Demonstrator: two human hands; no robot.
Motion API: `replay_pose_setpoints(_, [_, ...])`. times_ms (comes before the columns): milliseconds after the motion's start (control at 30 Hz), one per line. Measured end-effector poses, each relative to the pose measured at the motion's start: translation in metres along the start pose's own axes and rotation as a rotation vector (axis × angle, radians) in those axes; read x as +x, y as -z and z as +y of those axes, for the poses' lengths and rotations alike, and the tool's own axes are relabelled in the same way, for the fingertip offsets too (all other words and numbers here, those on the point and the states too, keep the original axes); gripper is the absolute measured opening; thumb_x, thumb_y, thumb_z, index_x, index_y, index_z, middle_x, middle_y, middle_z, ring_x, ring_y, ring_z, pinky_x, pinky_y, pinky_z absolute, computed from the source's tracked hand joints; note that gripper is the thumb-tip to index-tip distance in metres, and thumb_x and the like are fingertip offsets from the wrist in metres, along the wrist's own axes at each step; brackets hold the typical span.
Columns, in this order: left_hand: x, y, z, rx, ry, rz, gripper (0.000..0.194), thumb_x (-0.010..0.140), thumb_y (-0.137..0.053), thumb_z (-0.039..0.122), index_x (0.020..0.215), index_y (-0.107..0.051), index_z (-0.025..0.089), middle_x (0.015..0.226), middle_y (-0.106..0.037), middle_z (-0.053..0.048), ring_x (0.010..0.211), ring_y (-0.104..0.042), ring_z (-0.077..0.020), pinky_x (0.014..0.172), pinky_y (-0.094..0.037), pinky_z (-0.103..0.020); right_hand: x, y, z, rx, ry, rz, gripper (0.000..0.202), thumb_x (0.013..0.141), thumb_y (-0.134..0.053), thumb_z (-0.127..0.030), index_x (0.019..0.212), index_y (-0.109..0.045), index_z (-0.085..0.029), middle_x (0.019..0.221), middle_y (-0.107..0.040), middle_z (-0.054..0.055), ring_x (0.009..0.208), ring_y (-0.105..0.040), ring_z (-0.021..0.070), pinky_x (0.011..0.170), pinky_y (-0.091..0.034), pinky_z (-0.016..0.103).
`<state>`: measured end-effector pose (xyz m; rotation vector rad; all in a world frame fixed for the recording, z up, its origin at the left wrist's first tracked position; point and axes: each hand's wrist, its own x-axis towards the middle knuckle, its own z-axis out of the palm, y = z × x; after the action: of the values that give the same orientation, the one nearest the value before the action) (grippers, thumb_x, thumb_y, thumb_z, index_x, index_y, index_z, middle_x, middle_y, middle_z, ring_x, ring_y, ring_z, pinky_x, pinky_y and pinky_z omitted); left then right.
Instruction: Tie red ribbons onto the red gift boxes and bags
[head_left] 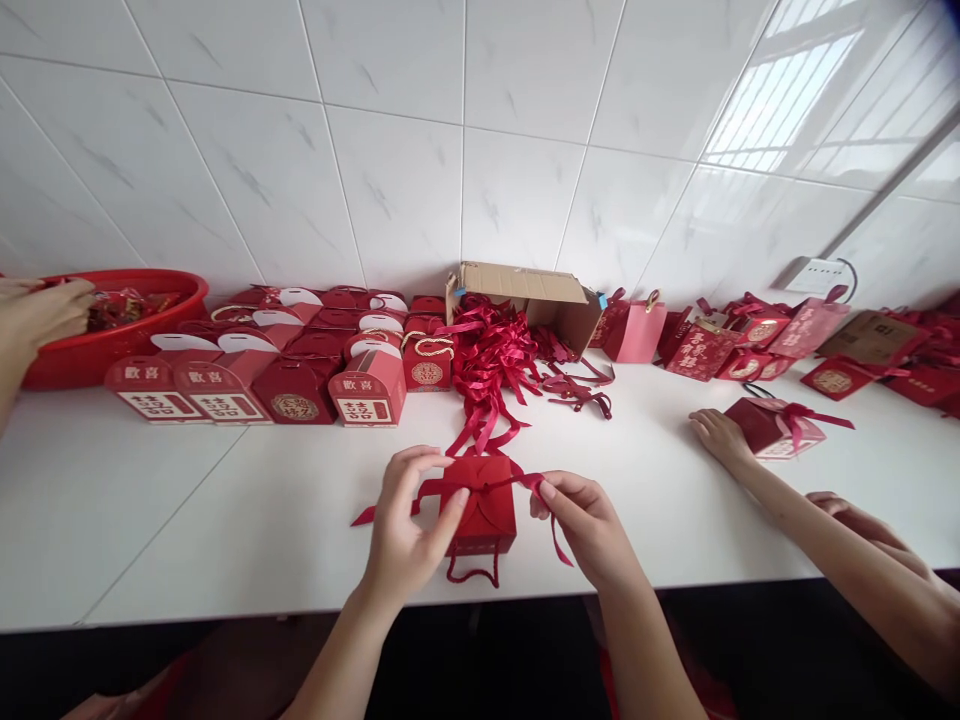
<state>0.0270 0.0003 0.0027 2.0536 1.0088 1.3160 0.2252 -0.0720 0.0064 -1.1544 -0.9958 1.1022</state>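
Observation:
A small red gift box (pixel 484 520) stands on the white table in front of me, with folded petal-like flaps on top and a dark red cord handle (pixel 474 577) hanging on the near side. A dark red ribbon (pixel 429 487) runs across its top, one tail lying out to the left. My left hand (pixel 409 520) grips the box's left side, the thumb pressed on top by the ribbon. In my right hand (pixel 581 515), thumb and fingers pinch the ribbon's right part, and its end dangles below them.
Behind the box, loose red ribbons (pixel 491 350) spill from a cardboard carton (pixel 525 282). Rows of red boxes (pixel 300 390) stand left of it. Another person's hand reaches into a red basin (pixel 191 290). At right, a co-worker's hand (pixel 720 435) touches a ribboned box (pixel 776 425).

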Motion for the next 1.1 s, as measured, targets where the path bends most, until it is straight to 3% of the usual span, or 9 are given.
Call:
replay_pose_setpoints(100, [0.006,-0.012,0.015,0.097,-0.152,-0.104,0.037,0.081,-0.064,0.025,0.115,-0.049,0.026,0.119,-0.050,-0.009,0.117,-0.048,-0.0277,0.101,-0.040,-0.043,0.002,-0.006,-0.003,-0.007,-0.001,-0.001,0.028,0.082,-0.065,-0.047,0.075,-0.068,-0.020,0.065,-0.059,0.002,0.066,-0.053,0.0146,0.068,-0.045,0.029])
replay_pose_setpoints(167, [0.013,-0.020,0.019,0.172,-0.183,-0.085,0.040,0.081,-0.064,0.024,0.117,-0.045,0.026,0.119,-0.052,-0.010,0.116,-0.049,-0.0290,0.100,-0.038,-0.045,0.002,-0.009,-0.006,-0.004,-0.001,-0.025,0.028,0.082,-0.065,-0.047,0.076,-0.068,-0.020,0.066,-0.060,0.002,0.066,-0.054,0.0145,0.068,-0.045,0.029])
replay_pose_setpoints(333, [0.026,-0.026,0.018,0.180,-0.157,0.059,0.043,0.077,-0.061,0.015,0.116,-0.044,0.023,0.114,-0.056,-0.008,0.111,-0.053,-0.0271,0.097,-0.038,-0.041,0.001,-0.013,-0.008,-0.002,0.009,-0.057,0.025,0.083,-0.064,-0.045,0.085,-0.064,-0.019,0.068,-0.061,0.000,0.066,-0.056,0.0134,0.067,-0.045,0.028])
replay_pose_setpoints(500, [0.026,-0.022,0.017,0.127,-0.114,0.023,0.042,0.077,-0.060,0.020,0.116,-0.044,0.023,0.115,-0.055,-0.008,0.111,-0.052,-0.0270,0.098,-0.039,-0.041,0.010,-0.019,-0.001,-0.268,0.096,-0.050,0.034,0.086,-0.061,-0.038,0.115,-0.060,-0.021,0.064,-0.057,-0.004,0.066,-0.057,0.0139,0.073,-0.044,0.030])
replay_pose_setpoints(667, [0.026,-0.011,0.017,0.094,-0.094,-0.122,0.044,0.076,-0.056,0.015,0.117,-0.046,0.024,0.119,-0.054,-0.009,0.118,-0.049,-0.0277,0.103,-0.036,-0.043,0.021,-0.031,0.006,-0.311,0.148,-0.109,0.018,0.086,-0.058,-0.034,0.084,-0.067,-0.019,0.075,-0.063,0.002,0.069,-0.054,0.0149,0.069,-0.044,0.029])
replay_pose_setpoints(767, [0.026,0.005,0.009,0.034,-0.119,-0.284,0.048,0.076,-0.055,0.013,0.122,-0.047,0.026,0.129,-0.050,-0.008,0.127,-0.041,-0.0276,0.108,-0.031,-0.042,0.023,-0.036,0.009,-0.324,0.216,-0.069,0.013,0.084,-0.061,-0.031,0.081,-0.067,-0.020,0.085,-0.064,0.004,0.078,-0.057,0.0169,0.070,-0.044,0.029])
replay_pose_setpoints(833, [0.024,0.014,-0.001,-0.038,-0.049,-0.356,0.049,0.076,-0.057,0.016,0.123,-0.047,0.026,0.133,-0.047,-0.008,0.130,-0.038,-0.0273,0.110,-0.030,-0.042,0.023,-0.037,0.012,-0.322,0.257,-0.056,0.013,0.085,-0.059,-0.031,0.081,-0.066,-0.020,0.091,-0.064,0.006,0.084,-0.058,0.0180,0.072,-0.045,0.029])
replay_pose_setpoints(933, [0.021,0.020,-0.018,-0.126,0.210,-0.365,0.039,0.079,-0.059,0.030,0.117,-0.049,0.026,0.130,-0.049,-0.007,0.127,-0.041,-0.0262,0.109,-0.029,-0.041,0.023,-0.037,0.016,-0.267,0.201,-0.047,0.017,0.089,-0.054,-0.034,0.084,-0.063,-0.020,0.087,-0.066,0.005,0.079,-0.059,0.0170,0.071,-0.045,0.029])
replay_pose_setpoints(1100, [0.019,0.012,-0.036,-0.188,0.456,-0.448,0.029,0.085,-0.053,0.049,0.084,-0.052,0.020,0.087,-0.056,-0.002,0.086,-0.055,-0.0194,0.081,-0.043,-0.031,0.022,-0.038,0.016,-0.184,0.129,-0.099,0.019,0.091,-0.050,-0.035,0.087,-0.059,-0.020,0.088,-0.069,0.005,0.082,-0.062,0.0173,0.075,-0.047,0.029])
